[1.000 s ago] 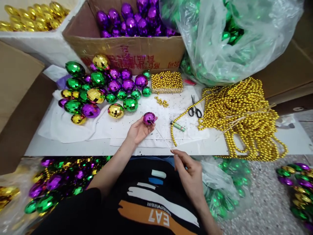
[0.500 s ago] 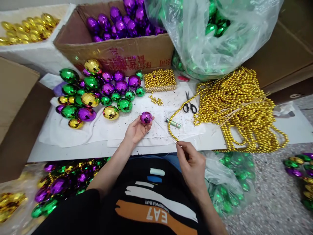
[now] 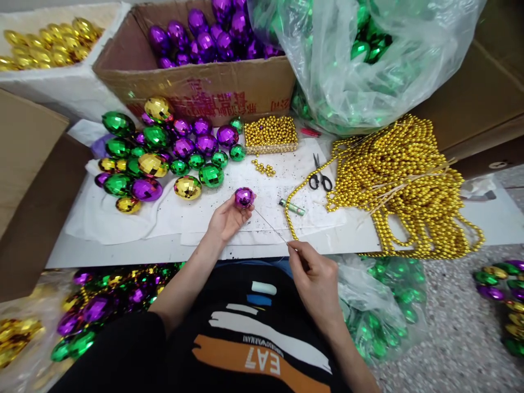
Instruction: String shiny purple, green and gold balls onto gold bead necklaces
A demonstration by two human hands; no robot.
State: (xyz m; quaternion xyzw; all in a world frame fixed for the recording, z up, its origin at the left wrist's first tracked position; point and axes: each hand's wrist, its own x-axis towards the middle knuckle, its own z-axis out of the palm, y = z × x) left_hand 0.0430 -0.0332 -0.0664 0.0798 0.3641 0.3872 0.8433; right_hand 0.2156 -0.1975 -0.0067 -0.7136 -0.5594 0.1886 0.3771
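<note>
Above the white cloth, my left hand (image 3: 230, 219) is closed round a shiny purple faceted ball (image 3: 244, 197), held between thumb and fingers. My right hand (image 3: 314, 275) pinches the near end of a thin, needle-like wire (image 3: 268, 224), whose far end reaches the ball. Whether its tip is inside the ball I cannot make out. Close beyond my right hand, a strand of gold beads (image 3: 289, 210) curves down to the table edge. A small green tube (image 3: 292, 207) lies beside that strand, and black-handled scissors (image 3: 320, 177) rest farther back.
Purple, green and gold balls (image 3: 164, 153) are clustered on the left. Behind stand a cardboard box (image 3: 196, 90) of purple balls, a box of gold beads (image 3: 271, 135) and a plastic bag (image 3: 368, 82) with green ones. Gold bead strands (image 3: 393, 185) are heaped on the right.
My right hand has moved slightly left with the wire, nearer the ball. The purple ball has turned in my left hand, so its dark hole no longer faces up.
</note>
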